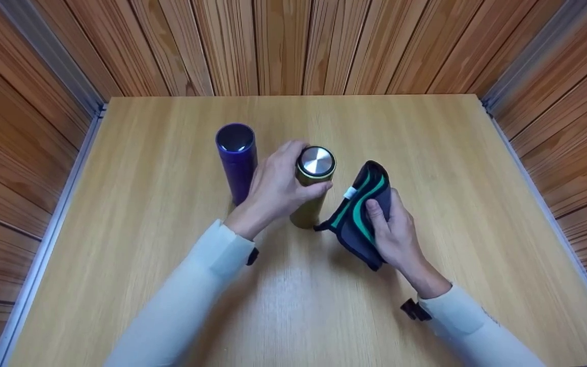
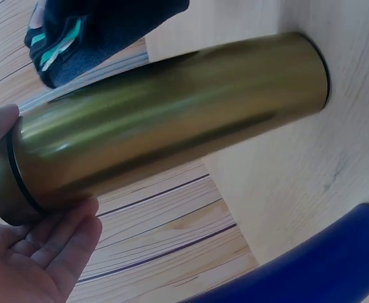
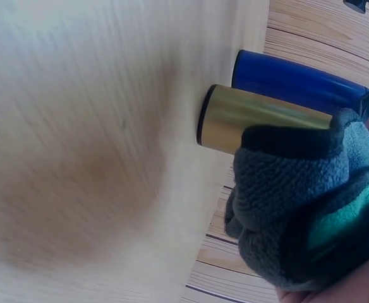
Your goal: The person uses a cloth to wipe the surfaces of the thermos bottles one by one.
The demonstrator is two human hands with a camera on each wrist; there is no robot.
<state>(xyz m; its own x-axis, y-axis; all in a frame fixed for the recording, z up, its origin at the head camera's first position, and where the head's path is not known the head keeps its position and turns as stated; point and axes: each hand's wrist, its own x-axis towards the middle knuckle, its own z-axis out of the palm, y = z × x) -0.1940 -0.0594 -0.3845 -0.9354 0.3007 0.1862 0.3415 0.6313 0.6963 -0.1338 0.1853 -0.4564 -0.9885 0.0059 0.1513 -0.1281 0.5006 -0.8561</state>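
A gold thermos flask (image 2: 172, 120) with a silver-topped lid (image 1: 317, 161) stands upright on the table. My left hand (image 1: 278, 183) grips it near the top, thumb on the near side and fingers on the far side. To the right, my right hand (image 1: 398, 232) holds a folded dark grey cloth (image 1: 359, 219) with black edging, a green stripe and a small white tag. The thumb lies over the cloth's face; most of the other fingers are hidden behind it. One corner of the cloth reaches close to the flask's base; whether they touch I cannot tell.
A purple-blue thermos flask (image 1: 237, 168) stands upright just left of the gold one, partly behind my left hand. The wooden table (image 1: 145, 229) ends at wood-plank walls (image 1: 283, 46) at the back and both sides, with metal rails (image 1: 44, 239) along its side edges.
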